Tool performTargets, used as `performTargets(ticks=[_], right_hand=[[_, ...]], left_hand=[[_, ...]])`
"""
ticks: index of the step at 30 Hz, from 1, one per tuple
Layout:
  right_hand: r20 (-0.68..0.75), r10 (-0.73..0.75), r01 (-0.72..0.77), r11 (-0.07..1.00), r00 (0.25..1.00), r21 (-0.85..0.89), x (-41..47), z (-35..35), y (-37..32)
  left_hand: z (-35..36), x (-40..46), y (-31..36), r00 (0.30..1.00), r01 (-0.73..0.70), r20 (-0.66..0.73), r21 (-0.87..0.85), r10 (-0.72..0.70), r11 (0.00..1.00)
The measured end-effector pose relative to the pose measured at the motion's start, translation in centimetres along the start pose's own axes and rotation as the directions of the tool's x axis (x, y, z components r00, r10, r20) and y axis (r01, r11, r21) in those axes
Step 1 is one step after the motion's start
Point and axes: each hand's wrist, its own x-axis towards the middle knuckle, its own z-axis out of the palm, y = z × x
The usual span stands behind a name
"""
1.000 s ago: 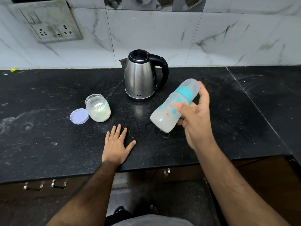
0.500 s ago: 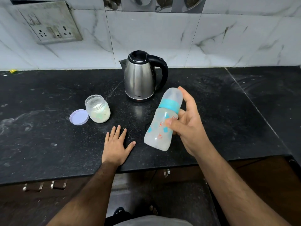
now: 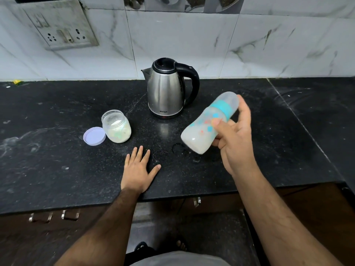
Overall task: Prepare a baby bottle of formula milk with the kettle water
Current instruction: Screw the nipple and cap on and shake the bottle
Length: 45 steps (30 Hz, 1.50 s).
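My right hand (image 3: 235,140) grips a baby bottle (image 3: 203,129) with a teal collar and a clear cap, held in the air and tilted, cap up to the right. Cloudy white liquid fills its lower part. A steel kettle (image 3: 166,89) with a black handle stands behind it near the wall. To the left sits an open formula jar (image 3: 116,126) with pale powder inside, its lilac lid (image 3: 94,136) lying beside it. My left hand (image 3: 137,167) rests flat on the black counter (image 3: 57,150), fingers spread, holding nothing.
A wall socket panel (image 3: 61,25) is mounted on the marble tiles at upper left. The counter's front edge runs just below my left wrist, with drawer handles (image 3: 53,215) underneath. A wet ring marks the counter under the bottle.
The bottle has swung from a steeper, lower pose back up to the right, tilting more sideways, as in the oldest frame. My left hand stayed flat in place.
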Motion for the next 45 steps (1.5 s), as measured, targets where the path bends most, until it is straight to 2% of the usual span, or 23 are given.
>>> performTargets(ticks=[2, 6, 7, 11, 13, 15, 18, 19, 22, 24, 26, 29, 30, 35, 37, 40, 41, 42, 45], right_hand=[[-0.04, -0.006, 0.006, 1.0, 0.999, 0.016, 0.1, -0.1, 0.1], [0.194, 0.092, -0.073, 0.992, 0.977, -0.103, -0.9, 0.0, 0.6], [0.208, 0.092, -0.071, 0.992, 0.974, -0.107, -1.0, 0.0, 0.5], [-0.011, 0.004, -0.004, 1.0, 1.0, 0.0, 0.0, -0.2, -0.2], [-0.073, -0.008, 0.01, 0.999, 0.997, 0.034, 0.3, -0.2, -0.3], [-0.013, 0.033, -0.033, 0.999, 0.999, -0.009, 0.0, -0.1, 0.1], [0.168, 0.102, -0.088, 0.992, 0.98, -0.088, -1.0, 0.1, 0.7], [0.167, 0.089, -0.075, 0.993, 0.982, -0.086, -1.0, 0.1, 0.6], [0.005, 0.012, -0.012, 1.0, 1.0, 0.013, -0.1, -0.1, 0.1], [-0.05, -0.01, 0.012, 0.999, 0.999, 0.05, 0.3, -0.2, -0.1], [0.016, 0.021, -0.021, 1.0, 1.0, 0.0, 0.0, 0.0, 0.0], [0.195, 0.092, -0.077, 0.994, 0.977, -0.079, -0.8, 0.1, 0.4], [0.198, 0.083, -0.069, 0.995, 0.977, -0.077, -0.8, 0.1, 0.3], [-0.067, -0.015, 0.018, 0.999, 0.998, 0.046, 0.4, 0.0, -0.4], [-0.039, 0.002, -0.002, 1.0, 0.999, 0.013, -0.1, 0.2, -0.1], [0.151, 0.059, -0.049, 0.996, 0.987, -0.068, -1.3, 0.5, 0.5], [0.167, 0.054, -0.042, 0.996, 0.984, -0.077, -1.4, 0.4, 0.5], [0.146, 0.037, -0.027, 0.997, 0.989, -0.07, -1.2, 0.4, 0.3], [-0.042, -0.007, 0.008, 1.0, 0.999, 0.02, -0.1, 0.1, -0.5]], left_hand=[[0.0, 0.0, 0.0, 1.0, 0.0, 0.0, -0.001, 0.0, 1.0], [0.0, 0.1, 0.0, 1.0, -0.001, 0.003, 0.003, 0.001, 1.0], [0.0, 0.1, 0.0, 1.0, -0.002, 0.002, 0.003, 0.002, 1.0], [0.1, 0.0, -0.2, 1.0, -0.007, -0.012, -0.005, 0.007, 1.0], [0.1, 0.0, -0.2, 1.0, -0.008, -0.019, -0.004, 0.008, 1.0], [0.1, 0.0, -0.1, 1.0, -0.006, -0.022, 0.008, 0.006, 1.0], [0.2, 0.1, 0.0, 1.0, -0.003, -0.017, 0.018, 0.003, 1.0], [0.1, 0.1, 0.0, 1.0, -0.002, -0.018, 0.017, 0.002, 1.0], [0.1, 0.1, -0.1, 1.0, -0.002, -0.016, 0.02, 0.002, 1.0], [0.1, 0.0, -0.1, 1.0, 0.001, -0.014, 0.019, 0.0, 1.0], [0.1, 0.0, -0.1, 1.0, 0.003, -0.015, 0.014, -0.002, 1.0], [0.0, 0.0, 0.0, 1.0, 0.002, -0.012, 0.016, -0.001, 1.0], [0.0, 0.1, 0.1, 1.0, 0.001, -0.01, 0.015, -0.001, 1.0], [0.0, 0.0, 0.0, 1.0, 0.002, -0.007, 0.017, -0.002, 1.0], [-0.1, -0.1, 0.1, 1.0, 0.003, -0.003, 0.011, -0.003, 1.0], [-0.1, 0.0, 0.1, 1.0, 0.003, -0.001, 0.014, -0.003, 1.0], [-0.1, 0.0, 0.2, 1.0, 0.004, 0.0, 0.014, -0.004, 1.0], [-0.2, 0.0, 0.1, 1.0, 0.004, 0.002, 0.014, -0.005, 1.0], [-0.1, 0.0, 0.0, 1.0, 0.001, 0.012, 0.022, -0.002, 1.0]])
